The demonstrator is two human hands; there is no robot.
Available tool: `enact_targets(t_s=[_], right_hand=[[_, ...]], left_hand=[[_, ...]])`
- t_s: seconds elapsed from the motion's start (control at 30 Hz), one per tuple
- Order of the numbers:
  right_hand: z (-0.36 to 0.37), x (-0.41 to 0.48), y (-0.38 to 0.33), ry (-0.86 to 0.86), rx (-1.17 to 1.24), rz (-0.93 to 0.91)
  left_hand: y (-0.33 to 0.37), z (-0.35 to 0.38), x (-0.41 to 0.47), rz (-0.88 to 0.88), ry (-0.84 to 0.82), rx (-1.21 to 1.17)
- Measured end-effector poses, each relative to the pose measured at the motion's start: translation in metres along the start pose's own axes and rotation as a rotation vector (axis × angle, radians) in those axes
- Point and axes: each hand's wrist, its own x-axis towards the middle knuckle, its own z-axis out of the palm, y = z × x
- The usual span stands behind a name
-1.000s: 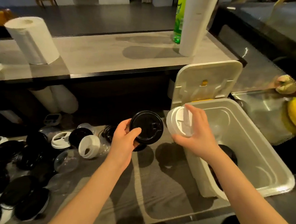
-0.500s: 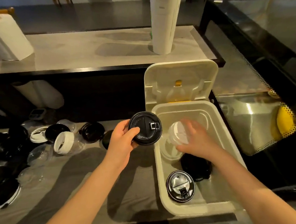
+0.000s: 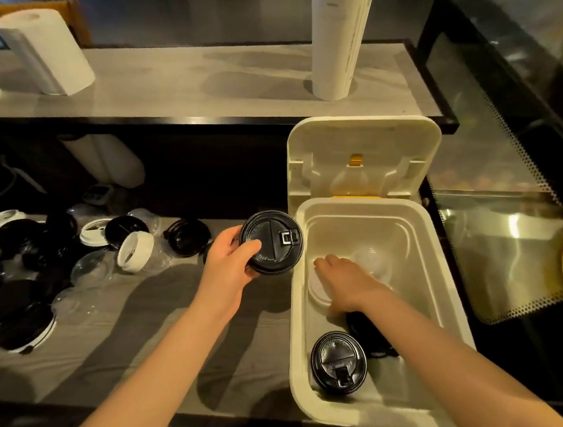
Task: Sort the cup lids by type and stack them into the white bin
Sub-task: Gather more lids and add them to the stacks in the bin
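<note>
right hand (image 3: 345, 281): now down inside the white bin (image 3: 415, 312), lower than half a second ago; fingers lie flat on a white lid (image 3: 315, 290) on the bin floor.
left hand (image 3: 230, 270): thumb and fingers grip a black lid (image 3: 272, 241), centre of frame, just left of the bin.
bin contents: white lid, clear lid (image 3: 370, 259) behind it, second black lid (image 3: 338, 361) at the near end, dark lids (image 3: 364, 338) under the forearm.
risk: the forearm, pulling out, may knock the dark lids askew; the held lid may land on the wrong stack.

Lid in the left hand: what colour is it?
The lid in the left hand is black; head view shows it best.
</note>
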Motion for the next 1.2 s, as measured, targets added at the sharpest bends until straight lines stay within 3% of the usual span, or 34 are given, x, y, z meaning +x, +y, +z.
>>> enact_targets(t_s=[0.33, 0.5, 0.67, 0.87, 0.97, 1.2], right_hand=[[-0.004, -0.010, 0.018, -0.061, 0.107, -0.007], [-0.019, -0.022, 0.046, 0.104, 0.021, -0.003], [-0.031, -0.024, 0.047, 0.266, 0.271, 0.057], [-0.028, -0.020, 0.063, 0.106, 0.173, 0.256], [-0.034, -0.020, 0.065, 0.135, 0.174, 0.293], [-0.043, -0.025, 0.062, 0.076, -0.038, 0.201]], left_hand=[[-0.005, 0.003, 0.000, -0.031, 0.001, 0.008], [-0.003, 0.005, 0.001, -0.025, -0.016, -0.012], [-0.003, 0.010, 0.000, -0.025, -0.028, -0.016], [-0.005, 0.007, -0.002, -0.032, -0.013, -0.018], [-0.005, 0.006, -0.004, -0.036, -0.005, -0.016], [-0.008, 0.006, -0.005, -0.051, -0.002, -0.015]])
